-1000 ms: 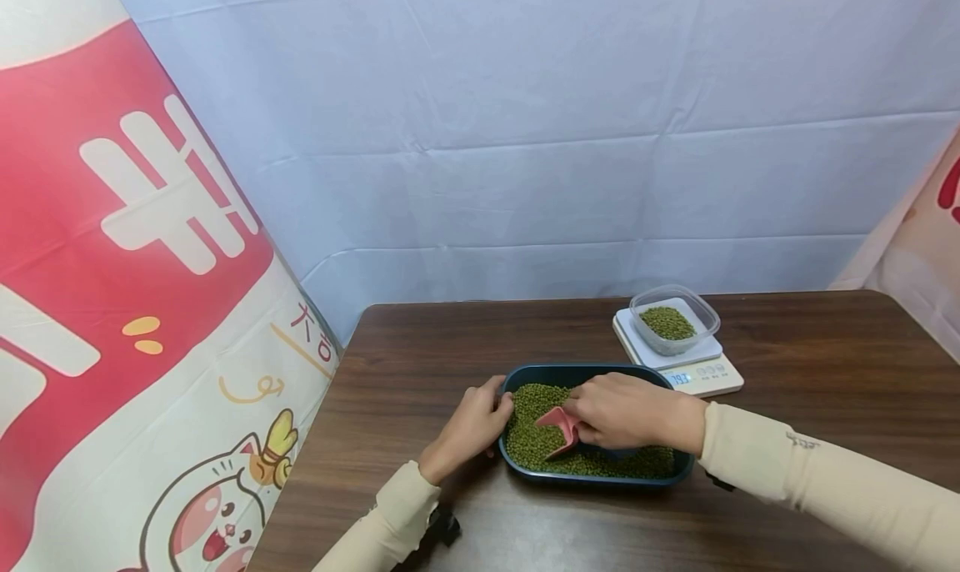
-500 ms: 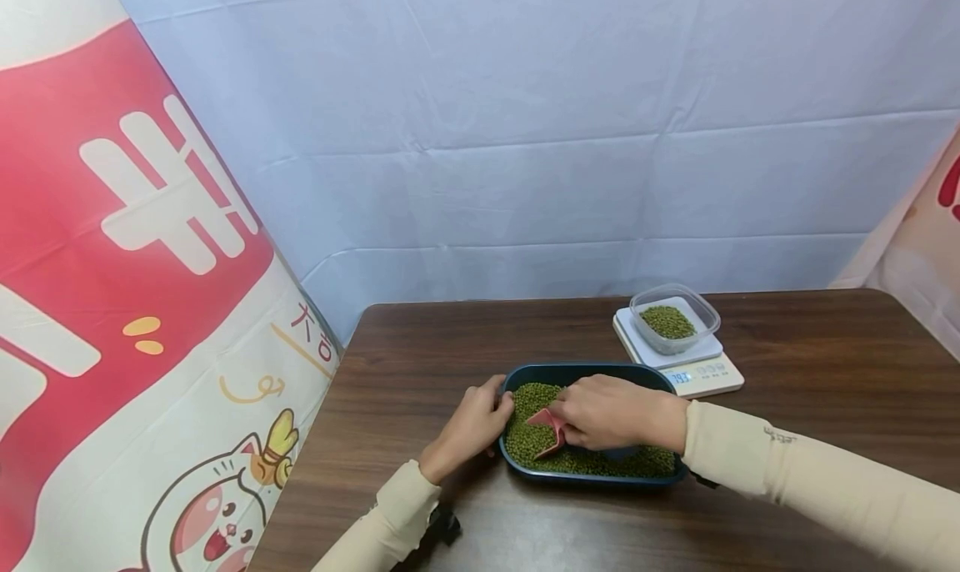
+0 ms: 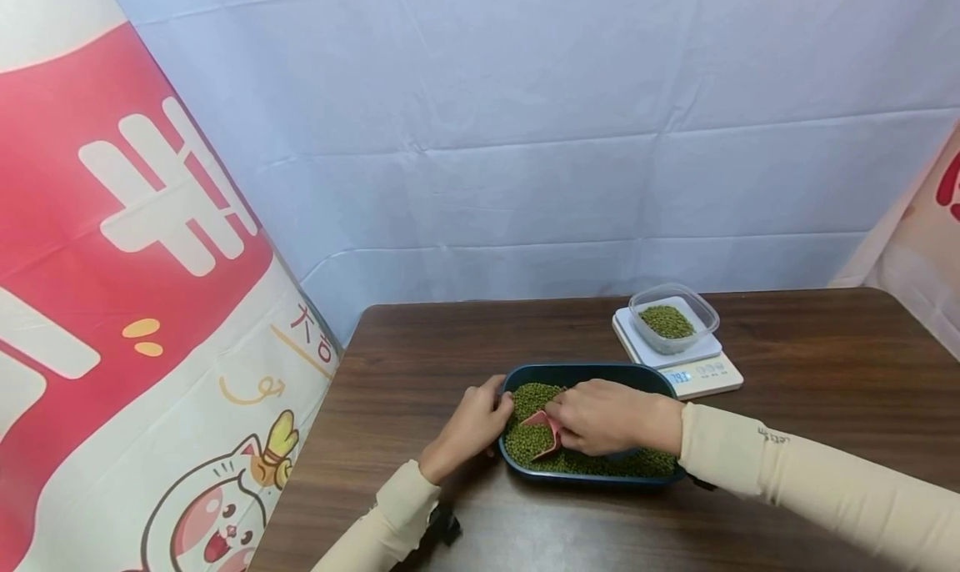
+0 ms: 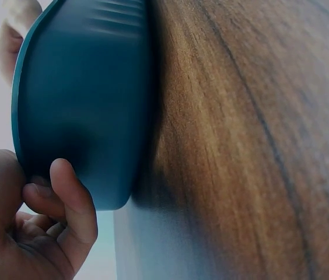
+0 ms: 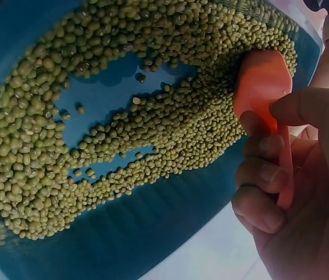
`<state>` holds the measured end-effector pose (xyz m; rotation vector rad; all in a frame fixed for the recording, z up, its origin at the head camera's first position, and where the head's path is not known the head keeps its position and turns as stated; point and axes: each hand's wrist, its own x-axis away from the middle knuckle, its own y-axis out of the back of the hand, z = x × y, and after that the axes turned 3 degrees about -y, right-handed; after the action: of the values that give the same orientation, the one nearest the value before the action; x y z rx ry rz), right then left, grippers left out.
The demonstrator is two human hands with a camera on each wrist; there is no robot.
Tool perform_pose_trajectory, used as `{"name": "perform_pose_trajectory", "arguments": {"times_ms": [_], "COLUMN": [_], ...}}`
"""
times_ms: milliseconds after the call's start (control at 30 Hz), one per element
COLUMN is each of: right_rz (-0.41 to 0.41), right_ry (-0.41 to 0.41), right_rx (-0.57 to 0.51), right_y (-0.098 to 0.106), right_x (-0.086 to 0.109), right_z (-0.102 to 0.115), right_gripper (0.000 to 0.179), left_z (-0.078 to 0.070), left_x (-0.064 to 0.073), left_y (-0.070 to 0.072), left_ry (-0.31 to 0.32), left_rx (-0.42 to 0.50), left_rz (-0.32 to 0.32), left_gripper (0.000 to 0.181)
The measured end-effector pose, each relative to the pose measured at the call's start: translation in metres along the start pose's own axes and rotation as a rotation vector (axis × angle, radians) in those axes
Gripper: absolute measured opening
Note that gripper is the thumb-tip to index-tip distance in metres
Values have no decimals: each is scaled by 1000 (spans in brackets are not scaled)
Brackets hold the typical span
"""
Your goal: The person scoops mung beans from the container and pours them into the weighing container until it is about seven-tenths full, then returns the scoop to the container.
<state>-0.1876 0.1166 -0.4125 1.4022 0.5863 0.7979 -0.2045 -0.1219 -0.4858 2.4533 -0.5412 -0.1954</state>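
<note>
A dark blue tub (image 3: 592, 477) of green mung beans (image 5: 30, 146) stands on the table. My right hand (image 3: 603, 418) is inside it, gripping the handle of a small pink scoop (image 5: 263, 81). In the head view the scoop's mouth faces left, down among the beans, with beans in it. My left hand (image 3: 468, 426) holds the tub's left end at the rim, with some fingers bent against the outer wall in the left wrist view. Parts of the tub's floor show bare between the beans in the right wrist view.
Behind the tub, to the right, a white kitchen scale (image 3: 712, 375) with a lit display bears a clear plastic container (image 3: 708, 312) partly filled with mung beans. The brown wooden table (image 3: 450, 338) ends at a pale cloth backdrop (image 3: 480, 180).
My right hand has pushed the scoop left through the beans, and more beans now lie in it. My left hand has stayed on the tub's end.
</note>
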Motion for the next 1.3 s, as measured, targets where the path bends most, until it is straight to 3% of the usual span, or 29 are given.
{"name": "perform_pose_trajectory", "arguments": {"times_ms": [400, 833, 1300], "right_rz": [74, 64, 57], "right_ry": [-9, -21, 0], "right_rx": [-106, -249, -299], "right_y": [-1, -9, -16], "right_x": [1, 3, 6], "right_z": [-4, -13, -22], "right_gripper": [15, 20, 14], "left_z": [1, 0, 0], "left_x": [1, 1, 0], "left_y": [0, 0, 1], "left_ry": [4, 10, 5], "left_rx": [3, 4, 14], "left_rz": [7, 8, 8], "left_gripper": [48, 49, 45]}}
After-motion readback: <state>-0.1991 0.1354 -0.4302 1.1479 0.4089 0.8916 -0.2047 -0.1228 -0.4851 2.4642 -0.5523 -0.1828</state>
